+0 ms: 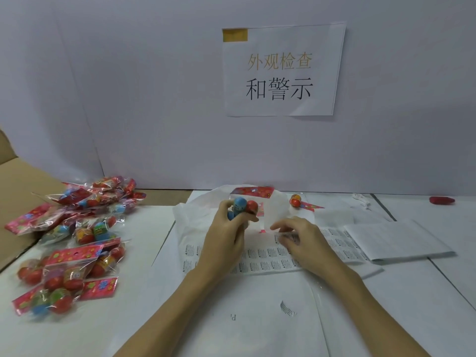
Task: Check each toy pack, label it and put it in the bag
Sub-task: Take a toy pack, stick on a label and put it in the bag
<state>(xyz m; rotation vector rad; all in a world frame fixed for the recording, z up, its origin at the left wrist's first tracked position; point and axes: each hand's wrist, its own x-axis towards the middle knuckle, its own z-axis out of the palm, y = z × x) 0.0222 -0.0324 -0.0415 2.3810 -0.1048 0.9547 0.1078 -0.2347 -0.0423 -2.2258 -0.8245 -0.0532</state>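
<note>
Left hand (226,228) holds one toy pack (242,206) up off the table (144,305), fingers curled round the blue and red egg-shaped toys, the pack's red header card pointing away from the person. Held high and steady like this, likely so a face of the wrapper is offered for a label.

Right hand (298,239) lies just right of the left one, low over the label sheet (260,266), fingers bent down onto the rows of small printed warning stickers. Looks like it is picking at one label to peel it; whether a sticker is already lifted, cannot tell, the fingertips are blurred.

White plastic bag (190,217) spreads under and beyond both hands, mouth seemingly toward the person, so a finished pack can drop straight in. One pack (296,200) lies just past the right hand, near the wall.

Well to the left of the left hand: heap of waiting toy packs (74,240), beside a cardboard box (23,191), within easy reach for the next pick.

Judgement: checking of this pack done or nearly so, labelling in hand, bagging next.
</note>
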